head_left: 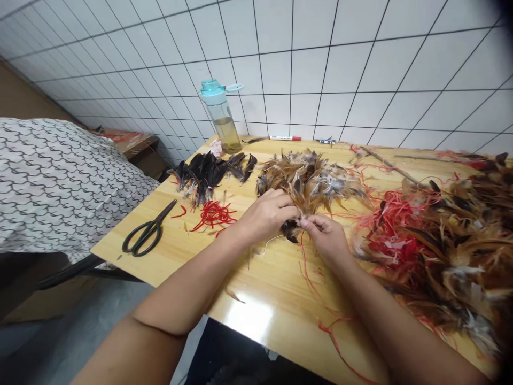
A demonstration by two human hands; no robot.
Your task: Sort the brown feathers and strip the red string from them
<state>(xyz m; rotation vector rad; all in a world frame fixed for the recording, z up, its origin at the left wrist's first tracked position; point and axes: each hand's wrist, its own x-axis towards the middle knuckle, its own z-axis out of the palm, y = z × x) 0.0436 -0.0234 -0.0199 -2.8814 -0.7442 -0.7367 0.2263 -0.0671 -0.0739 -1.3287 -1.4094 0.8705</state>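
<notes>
My left hand [272, 211] and my right hand [326, 235] meet over the middle of the table, fingers closed in a pinch. Between them is the quill end of a small bunch of brown feathers [306, 198], its tips pointing away from me. A dark feather tuft [289, 231] pokes out below my left fingers. Beneath my right fingers hangs a red string [303, 259], trailing toward me. One thin white strand [269, 243] lies by the left hand. Just beyond, a pile of brown feathers [316, 166] spreads over the wood. The exact pinch point is partly hidden by my fingers.
On the left lie black scissors [148, 230], red string pieces [214, 215] and black feathers [206, 171]. A water bottle [222, 120] and red marker [284, 138] stand or lie near the tiled wall. Feathers [460, 240] and red strings [395, 224] heap at right. White patterned cloth [60, 187] hangs left.
</notes>
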